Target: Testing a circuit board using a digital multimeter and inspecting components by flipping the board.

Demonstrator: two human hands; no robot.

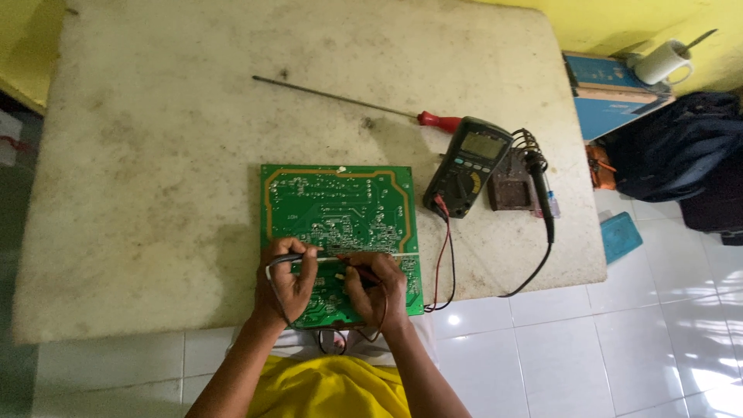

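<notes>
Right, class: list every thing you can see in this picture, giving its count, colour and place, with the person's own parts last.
table: 1, stained off-white, fills the middle
circuit board: 1, green, near edge of table
multimeter: 1, dark, right of the board
leads: 2, red and black, from the multimeter to the hands
screwdriver: 1, long shaft, red handle, far side of table
soldering iron: 1, black, on its stand right of the multimeter
mug: 1, white, top right
bag: 1, dark blue, right, off the table
floor: white tiles, bottom right
left hand: holds black probe on the board
right hand: holds red probe on the board
</notes>
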